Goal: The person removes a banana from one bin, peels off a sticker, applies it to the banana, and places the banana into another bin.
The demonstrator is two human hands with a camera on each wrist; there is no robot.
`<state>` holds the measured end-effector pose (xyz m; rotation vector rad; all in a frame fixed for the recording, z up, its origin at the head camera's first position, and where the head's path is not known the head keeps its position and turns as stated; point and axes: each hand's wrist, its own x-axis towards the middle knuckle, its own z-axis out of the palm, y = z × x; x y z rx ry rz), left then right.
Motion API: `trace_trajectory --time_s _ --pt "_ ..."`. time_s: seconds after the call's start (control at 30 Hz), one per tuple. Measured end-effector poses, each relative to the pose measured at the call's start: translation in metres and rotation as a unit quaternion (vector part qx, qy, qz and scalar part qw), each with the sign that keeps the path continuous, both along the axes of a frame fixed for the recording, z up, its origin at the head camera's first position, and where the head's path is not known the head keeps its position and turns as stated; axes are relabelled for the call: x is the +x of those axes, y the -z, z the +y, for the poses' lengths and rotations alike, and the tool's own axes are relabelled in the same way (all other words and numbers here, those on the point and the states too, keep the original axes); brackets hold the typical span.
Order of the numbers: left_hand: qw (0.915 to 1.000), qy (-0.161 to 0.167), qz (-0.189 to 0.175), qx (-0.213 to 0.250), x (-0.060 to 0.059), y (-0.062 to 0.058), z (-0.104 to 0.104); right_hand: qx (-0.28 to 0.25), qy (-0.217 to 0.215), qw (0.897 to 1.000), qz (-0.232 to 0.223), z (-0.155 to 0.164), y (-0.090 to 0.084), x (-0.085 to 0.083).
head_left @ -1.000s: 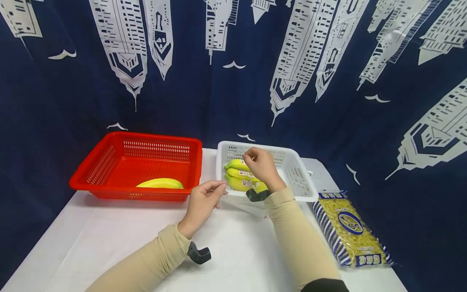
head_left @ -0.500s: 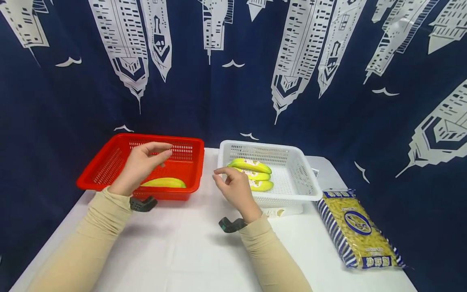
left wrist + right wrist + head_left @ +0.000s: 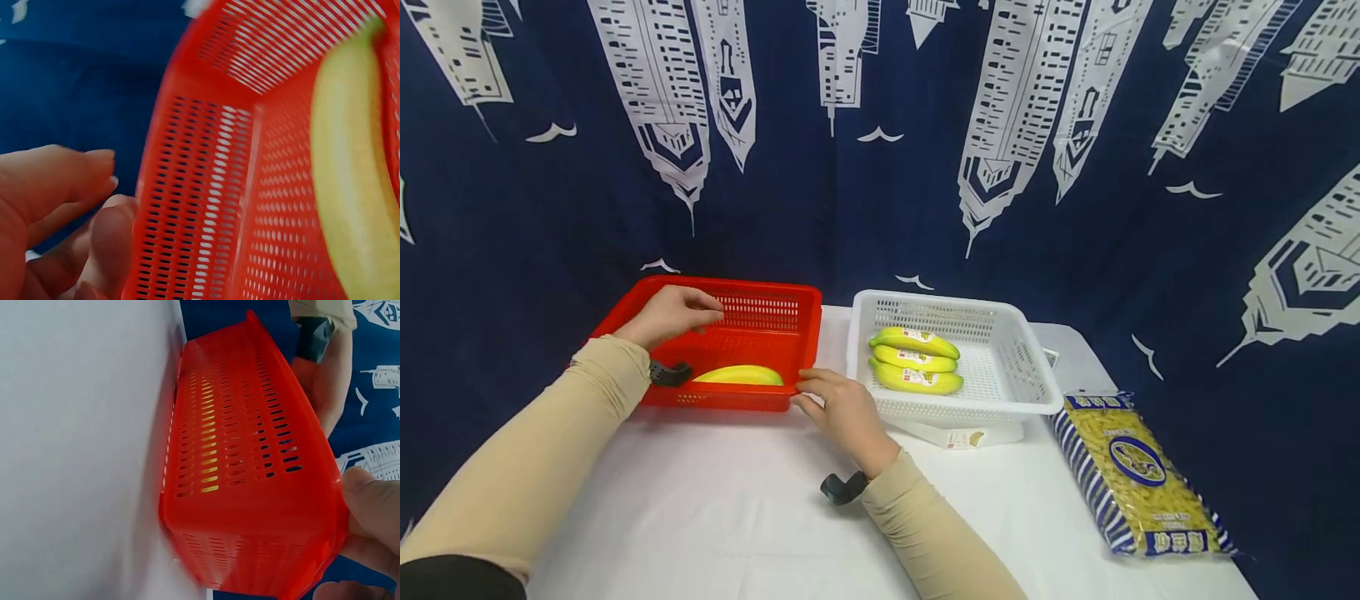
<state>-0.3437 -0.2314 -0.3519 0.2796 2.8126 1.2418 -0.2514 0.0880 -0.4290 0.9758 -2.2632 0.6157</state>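
The red plastic basket (image 3: 730,398) stands on the left of the table with a yellow banana (image 3: 741,375) lying in it. My left hand (image 3: 673,315) hovers over the basket's left part, fingers bent toward the thumb and nothing seen between them. In the left wrist view, that hand (image 3: 69,219) appears beside the basket's rim; whether it touches is unclear. At the basket's near right corner, my right hand (image 3: 842,408) pinches the rim. The right wrist view shows the thumb on the rim, the fingers (image 3: 369,550) partly hidden behind it.
Right of the red basket, a white basket (image 3: 955,406) holds three bananas (image 3: 917,358) with stickers. A flat white labelled item (image 3: 966,437) lies by its front. A bag of pasta (image 3: 1142,475) lies at the table's right edge. A patterned blue curtain (image 3: 850,208) hangs behind.
My left hand has moved from the middle to over the red basket. My right hand has left the white basket, moved left, and taken hold of the red basket's near right corner.
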Motion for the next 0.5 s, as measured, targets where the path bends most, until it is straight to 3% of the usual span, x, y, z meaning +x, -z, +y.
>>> trace_trajectory --time_s 0.1,0.2,0.27,0.37,0.5 --pt "0.9974 0.034 0.005 -0.064 -0.007 0.005 0.012 -0.006 0.001 1.0 -0.005 0.0 0.0 0.0" --pt "0.9892 0.078 0.0 -0.124 -0.012 0.006 0.025 -0.006 0.004 1.0 -0.011 0.001 0.001 0.0" --pt "0.9808 0.112 -0.015 -0.159 -0.015 0.008 0.032 -0.005 0.006 1.0 -0.014 0.001 0.001 -0.001" --pt "0.9635 0.158 -0.069 -0.205 -0.016 0.011 0.04 -0.006 0.005 1.0 -0.02 0.001 0.002 -0.001" --pt "0.9427 0.178 -0.124 -0.253 -0.011 0.013 0.047 -0.006 0.003 1.0 -0.022 0.001 0.002 -0.001"
